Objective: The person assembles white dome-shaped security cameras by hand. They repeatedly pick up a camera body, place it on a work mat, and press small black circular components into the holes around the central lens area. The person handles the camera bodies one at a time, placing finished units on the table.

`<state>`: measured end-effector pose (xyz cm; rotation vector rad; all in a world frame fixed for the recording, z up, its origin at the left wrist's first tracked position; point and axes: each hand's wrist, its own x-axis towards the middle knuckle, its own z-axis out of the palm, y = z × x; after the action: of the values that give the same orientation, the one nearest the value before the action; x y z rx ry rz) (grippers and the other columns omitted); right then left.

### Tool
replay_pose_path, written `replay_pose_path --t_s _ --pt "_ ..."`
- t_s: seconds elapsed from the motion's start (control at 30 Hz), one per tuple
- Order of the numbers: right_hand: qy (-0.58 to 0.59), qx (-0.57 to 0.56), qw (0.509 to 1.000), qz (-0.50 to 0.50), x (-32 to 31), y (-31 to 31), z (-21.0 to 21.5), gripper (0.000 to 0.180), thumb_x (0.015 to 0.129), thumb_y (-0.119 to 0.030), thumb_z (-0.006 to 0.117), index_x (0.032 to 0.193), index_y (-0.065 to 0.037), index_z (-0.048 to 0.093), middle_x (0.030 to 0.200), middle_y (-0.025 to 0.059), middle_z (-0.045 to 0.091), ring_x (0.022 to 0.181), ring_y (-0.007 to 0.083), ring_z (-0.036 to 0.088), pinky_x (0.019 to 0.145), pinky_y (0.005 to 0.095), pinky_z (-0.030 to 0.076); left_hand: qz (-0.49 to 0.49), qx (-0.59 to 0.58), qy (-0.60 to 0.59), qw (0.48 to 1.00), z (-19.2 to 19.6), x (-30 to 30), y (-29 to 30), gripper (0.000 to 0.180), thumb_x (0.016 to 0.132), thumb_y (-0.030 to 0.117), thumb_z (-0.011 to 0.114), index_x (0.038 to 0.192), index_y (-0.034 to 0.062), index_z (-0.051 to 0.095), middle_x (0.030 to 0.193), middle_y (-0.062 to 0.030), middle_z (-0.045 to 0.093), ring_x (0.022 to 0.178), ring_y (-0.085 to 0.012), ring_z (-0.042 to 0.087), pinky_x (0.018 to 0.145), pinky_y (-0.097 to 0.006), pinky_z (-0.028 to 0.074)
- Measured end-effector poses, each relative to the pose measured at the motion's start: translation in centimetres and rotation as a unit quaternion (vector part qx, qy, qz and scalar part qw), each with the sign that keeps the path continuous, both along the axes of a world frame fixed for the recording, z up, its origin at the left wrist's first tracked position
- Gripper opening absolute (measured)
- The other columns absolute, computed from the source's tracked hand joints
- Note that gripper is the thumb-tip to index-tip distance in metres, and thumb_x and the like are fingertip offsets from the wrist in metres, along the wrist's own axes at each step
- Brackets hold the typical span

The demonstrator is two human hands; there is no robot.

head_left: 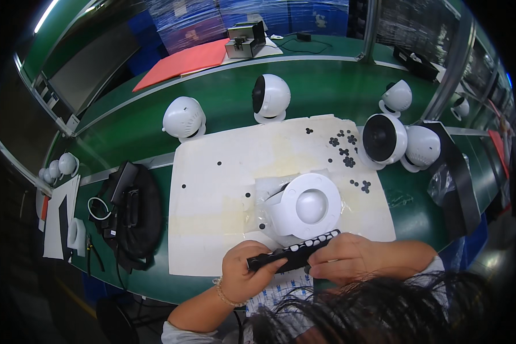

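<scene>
Both my hands are closed on a black sheet of round pads (295,256), which is bent so that a row of white round spots shows along its upper edge. My left hand (245,270) pinches its left end, thumb on top. My right hand (345,258) grips the right end with curled fingers, and a small dark round piece shows by its fingertips. Just beyond the sheet, a white round device (278,215) lies with its ring-shaped base (304,202) facing up on clear wrap. Below my hands hangs a white sheet with blue print (284,291).
A pale board (206,229) covers the green table, with small black round pads (348,162) scattered and clustered on it. White ball-shaped devices (184,117) stand along the back and at right (384,139). A black bag (140,221) and pliers (92,246) lie at left.
</scene>
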<state>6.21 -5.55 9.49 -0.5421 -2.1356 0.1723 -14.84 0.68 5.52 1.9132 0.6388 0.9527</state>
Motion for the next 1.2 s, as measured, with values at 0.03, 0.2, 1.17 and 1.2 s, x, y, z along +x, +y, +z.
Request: replay_pose_path --t_s 0.03,0.2,1.17,1.2 --pt "0.027 -0.043 0.998 0.026 0.2 0.1 -0.1 0.035 0.074 -0.004 0.062 0.108 -0.009 0.054 0.080 0.0091 0.057 0.067 0.0220 0.056 0.057 0.0284 0.043 -0.001 0.015 -0.001 1.000 0.2 0.0 0.1 0.013 0.062 0.005 0.072 0.065 0.0019 0.060 0.061 -0.0081 0.057 0.055 -0.0221 0.054 0.051 -0.030 0.042" --pt "0.118 -0.082 0.989 -0.024 -0.5 1.2 0.1 0.038 0.075 -0.010 0.062 0.111 -0.004 0.051 0.067 0.0072 0.052 0.059 0.0206 0.053 0.054 0.0275 0.041 0.008 -0.002 0.008 1.000 0.1 0.2 0.0 0.013 0.063 0.006 0.072 0.065 0.0023 0.060 0.060 -0.0078 0.056 0.054 -0.0218 0.054 0.050 -0.030 0.041" --pt "0.142 -0.133 0.961 -0.198 3.0 4.3 -0.4 0.058 0.074 0.009 0.054 0.125 -0.007 0.030 0.112 0.0155 0.045 0.078 0.0169 0.055 0.062 0.0269 0.044 -0.081 0.242 0.044 0.966 -0.9 0.3 0.8 0.035 0.053 0.006 0.065 0.087 0.0051 0.063 0.123 -0.0130 0.049 0.070 -0.0206 0.059 0.058 -0.030 0.045" --pt "0.090 -0.059 0.968 -0.228 3.1 4.4 -0.5 0.058 0.073 0.008 0.055 0.124 -0.007 0.032 0.109 0.0146 0.048 0.078 0.0188 0.055 0.061 0.0274 0.044 -0.085 0.241 0.044 0.966 -0.9 0.3 0.8 0.035 0.053 0.007 0.065 0.088 0.0049 0.063 0.123 -0.0132 0.050 0.070 -0.0208 0.059 0.058 -0.030 0.045"
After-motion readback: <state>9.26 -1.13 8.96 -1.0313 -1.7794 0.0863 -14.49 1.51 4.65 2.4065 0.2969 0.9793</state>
